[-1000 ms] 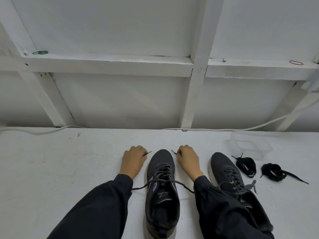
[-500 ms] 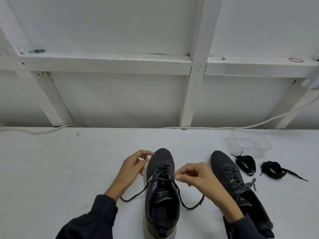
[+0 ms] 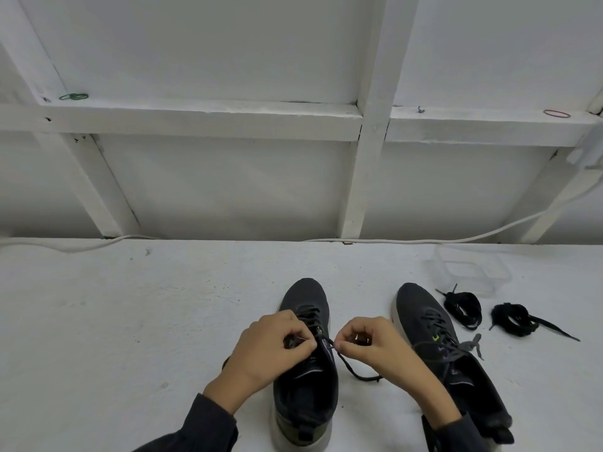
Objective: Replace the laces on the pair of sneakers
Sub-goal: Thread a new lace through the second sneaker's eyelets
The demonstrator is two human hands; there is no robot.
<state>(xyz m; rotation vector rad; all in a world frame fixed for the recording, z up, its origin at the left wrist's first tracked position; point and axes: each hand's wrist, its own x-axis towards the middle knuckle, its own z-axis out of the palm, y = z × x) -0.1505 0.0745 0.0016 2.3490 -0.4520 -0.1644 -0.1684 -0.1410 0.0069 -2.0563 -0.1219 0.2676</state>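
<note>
Head view. Counted: two dark sneakers, two coiled black lace bundles, one clear plastic container [image 3: 470, 272], two hands.

Surface and room: a white table [image 3: 130, 321] met a white panelled wall [image 3: 228, 190] with painted framing. A white cable [image 3: 424, 240] ran along the junction. Green rubber bands [image 3: 74, 96] and one red rubber band [image 3: 557, 113] lay on the frame ledge.

The centre sneaker [image 3: 305, 396] stood on the table directly before the person, heel nearest, toe towards the wall, its long axis running near to far. The right sneaker [image 3: 473, 389] stood just beside it, laced, its toe angled slightly leftward. The first bundle [image 3: 463, 308] and second bundle [image 3: 514, 319] lay to its right, near the container.

The left hand [image 3: 270, 347] and right hand [image 3: 372, 344] were over the centre sneaker's upper eyelets, each pinching its lace [image 3: 355, 375] between thumb and forefinger, remaining fingers curled. One lace end trailed onto the table between the sneakers.
</note>
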